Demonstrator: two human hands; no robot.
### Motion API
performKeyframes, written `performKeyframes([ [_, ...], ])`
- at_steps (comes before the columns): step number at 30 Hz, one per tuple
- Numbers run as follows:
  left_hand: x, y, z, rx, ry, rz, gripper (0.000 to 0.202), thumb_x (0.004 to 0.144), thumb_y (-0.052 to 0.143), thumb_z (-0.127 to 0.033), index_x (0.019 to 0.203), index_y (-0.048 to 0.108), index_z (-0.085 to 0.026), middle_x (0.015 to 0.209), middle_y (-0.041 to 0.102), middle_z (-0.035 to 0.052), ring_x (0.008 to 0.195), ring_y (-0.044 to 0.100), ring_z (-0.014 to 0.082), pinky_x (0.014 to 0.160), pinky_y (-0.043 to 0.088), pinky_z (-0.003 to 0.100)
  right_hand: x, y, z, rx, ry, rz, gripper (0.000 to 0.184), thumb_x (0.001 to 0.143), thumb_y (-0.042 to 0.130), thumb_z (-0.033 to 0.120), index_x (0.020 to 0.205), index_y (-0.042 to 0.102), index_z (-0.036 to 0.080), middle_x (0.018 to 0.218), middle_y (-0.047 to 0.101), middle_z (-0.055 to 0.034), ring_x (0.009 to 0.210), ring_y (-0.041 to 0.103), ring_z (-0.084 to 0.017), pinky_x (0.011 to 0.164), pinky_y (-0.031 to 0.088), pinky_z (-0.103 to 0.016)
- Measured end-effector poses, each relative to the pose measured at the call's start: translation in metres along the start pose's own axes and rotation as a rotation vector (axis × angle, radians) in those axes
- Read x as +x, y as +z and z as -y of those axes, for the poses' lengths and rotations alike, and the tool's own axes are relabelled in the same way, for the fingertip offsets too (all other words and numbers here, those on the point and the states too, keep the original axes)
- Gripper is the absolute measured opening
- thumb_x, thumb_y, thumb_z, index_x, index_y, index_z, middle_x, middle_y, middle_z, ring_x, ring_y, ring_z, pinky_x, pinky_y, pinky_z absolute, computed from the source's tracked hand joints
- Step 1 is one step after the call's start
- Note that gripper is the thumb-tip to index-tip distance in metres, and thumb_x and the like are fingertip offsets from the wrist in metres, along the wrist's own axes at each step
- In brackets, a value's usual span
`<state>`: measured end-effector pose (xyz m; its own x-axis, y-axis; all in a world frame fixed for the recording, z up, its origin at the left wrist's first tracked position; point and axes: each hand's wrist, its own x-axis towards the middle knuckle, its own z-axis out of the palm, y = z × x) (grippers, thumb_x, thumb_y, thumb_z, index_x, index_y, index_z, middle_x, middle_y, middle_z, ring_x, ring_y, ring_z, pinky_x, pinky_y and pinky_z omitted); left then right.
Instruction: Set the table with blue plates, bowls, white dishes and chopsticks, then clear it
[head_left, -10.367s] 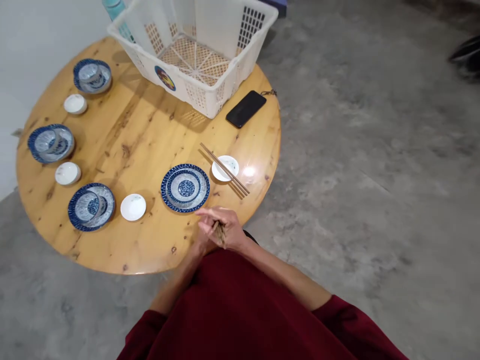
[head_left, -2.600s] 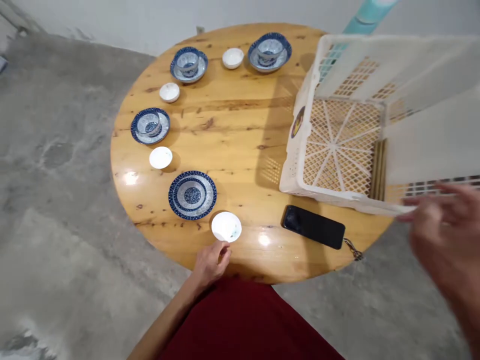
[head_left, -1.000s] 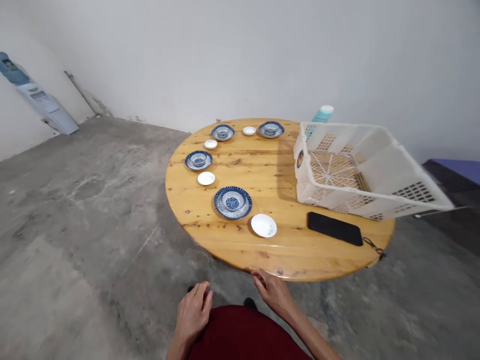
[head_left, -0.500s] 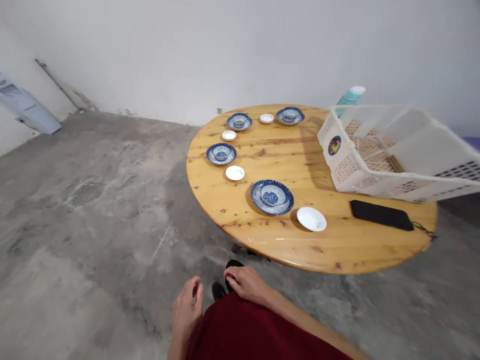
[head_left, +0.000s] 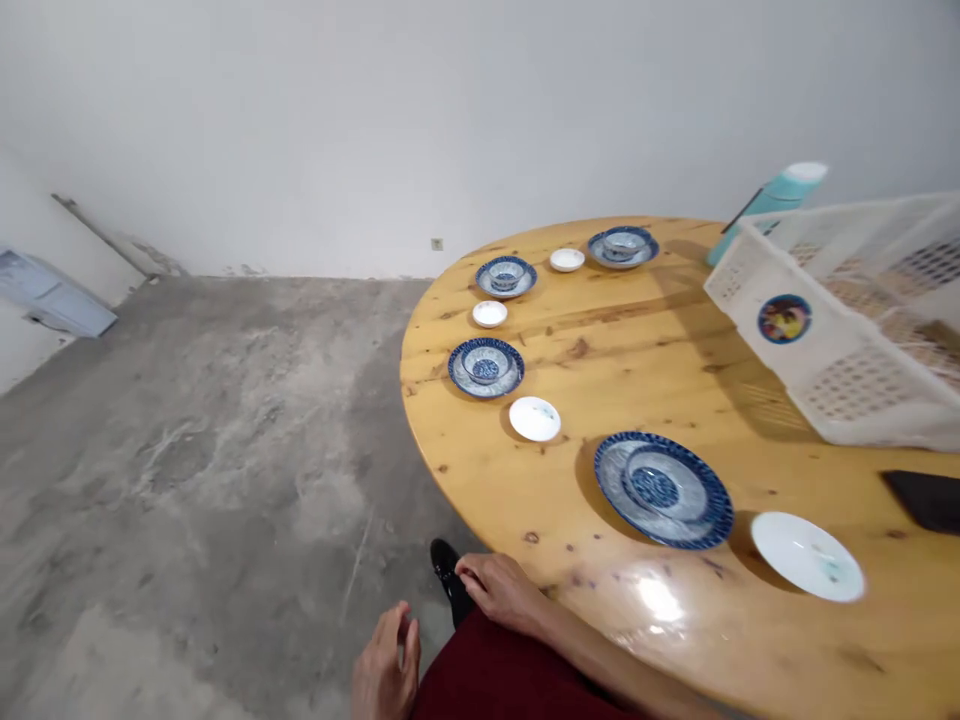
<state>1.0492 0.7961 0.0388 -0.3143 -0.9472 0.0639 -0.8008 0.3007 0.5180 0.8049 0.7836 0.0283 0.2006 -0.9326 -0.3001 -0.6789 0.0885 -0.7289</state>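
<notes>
My left hand (head_left: 386, 662) hangs low over the floor, thumb and fingers apart and loosely bent, with nothing in it. My right hand (head_left: 501, 588) hovers in front of my dark red garment by the table's near edge, fingers loosely curled and no object visible in them. Nearest on the table is a blue-patterned plate (head_left: 705, 500) with a matching bowl (head_left: 654, 486) on it. A small white dish (head_left: 808, 556) lies to its right, another white dish (head_left: 535, 419) to its upper left. Farther along the rim sits another plate (head_left: 486, 388) with a bowl (head_left: 485, 362).
The round wooden table (head_left: 577, 350) also bears two more plate-and-bowl sets and small white dishes (head_left: 490, 314) at the back. A white plastic crate (head_left: 855, 385), a turquoise bottle (head_left: 780, 195) and a black phone-like object (head_left: 930, 498) are on the right. Concrete floor (head_left: 247, 480) lies left.
The view has moved closer to the table, so the dishes look larger and the crate has shifted right. Both hands stay low, loosely bent.
</notes>
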Motion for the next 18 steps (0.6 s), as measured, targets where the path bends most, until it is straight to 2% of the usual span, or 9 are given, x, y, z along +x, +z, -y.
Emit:
performKeyframes([
  [4,0.042,-0.012,0.047,0.036,-0.130,-0.040,0.052,0.099,0.037,-0.056,0.111,0.073,-0.021,0.102,0.079,0.0113,0.084,0.078,0.0240,0.069,0.063,0.031,0.083,-0.022,0.019,-0.007,-0.041,-0.019,0.028,0.098,0.045,0.021,0.108,0.071,0.019,0.104,0.077,-0.0076,0.096,0.072,-0.021,0.081,0.044,-0.028],
  [6,0.062,-0.015,0.063,0.029,-0.168,-0.009,0.059,0.098,0.034,-0.062,0.111,0.074,-0.021,0.101,0.080,0.0115,0.083,0.078,0.0247,0.069,0.064,0.032,0.117,-0.034,0.024,-0.042,-0.073,-0.040,0.028,0.098,0.044,0.022,0.110,0.070,0.019,0.107,0.077,-0.0083,0.099,0.071,-0.022,0.082,0.045,-0.028],
  [8,0.085,-0.020,0.071,-0.002,-0.147,0.061,0.062,0.097,0.032,-0.065,0.109,0.074,-0.022,0.101,0.080,0.0115,0.084,0.078,0.0245,0.071,0.064,0.031,0.144,-0.047,0.025,-0.060,-0.076,-0.061,0.028,0.099,0.044,0.023,0.112,0.069,0.020,0.109,0.077,-0.0082,0.100,0.072,-0.022,0.083,0.045,-0.028],
  [10,0.111,-0.030,0.073,-0.004,-0.116,0.135,0.059,0.098,0.033,-0.062,0.109,0.074,-0.022,0.103,0.079,0.0119,0.088,0.078,0.0242,0.076,0.063,0.031,0.165,-0.058,0.023,-0.061,-0.046,-0.077,0.028,0.099,0.045,0.022,0.113,0.068,0.020,0.106,0.077,-0.0078,0.097,0.072,-0.022,0.081,0.045,-0.028],
  [14,0.171,-0.049,0.075,0.076,-0.077,0.284,0.046,0.100,0.035,-0.046,0.114,0.072,-0.022,0.106,0.079,0.0115,0.094,0.077,0.0239,0.078,0.062,0.031,0.196,-0.072,0.011,-0.028,0.019,-0.155,0.029,0.100,0.042,0.023,0.112,0.068,0.019,0.103,0.077,-0.0090,0.096,0.073,-0.022,0.081,0.046,-0.029],
  [16,0.203,-0.050,0.084,0.105,-0.029,0.348,0.043,0.100,0.035,-0.041,0.115,0.070,-0.022,0.107,0.078,0.0107,0.093,0.077,0.0228,0.076,0.061,0.029,0.210,-0.074,0.008,0.011,0.047,-0.217,0.031,0.101,0.040,0.023,0.111,0.068,0.019,0.103,0.077,-0.0090,0.096,0.072,-0.022,0.083,0.047,-0.030],
  [18,0.237,-0.047,0.098,0.142,0.042,0.362,0.040,0.100,0.036,-0.038,0.114,0.070,-0.023,0.108,0.078,0.0090,0.092,0.077,0.0217,0.075,0.061,0.028,0.227,-0.073,0.010,0.055,0.070,-0.279,0.031,0.101,0.039,0.023,0.111,0.068,0.019,0.103,0.077,-0.0087,0.097,0.073,-0.022,0.084,0.048,-0.030],
])
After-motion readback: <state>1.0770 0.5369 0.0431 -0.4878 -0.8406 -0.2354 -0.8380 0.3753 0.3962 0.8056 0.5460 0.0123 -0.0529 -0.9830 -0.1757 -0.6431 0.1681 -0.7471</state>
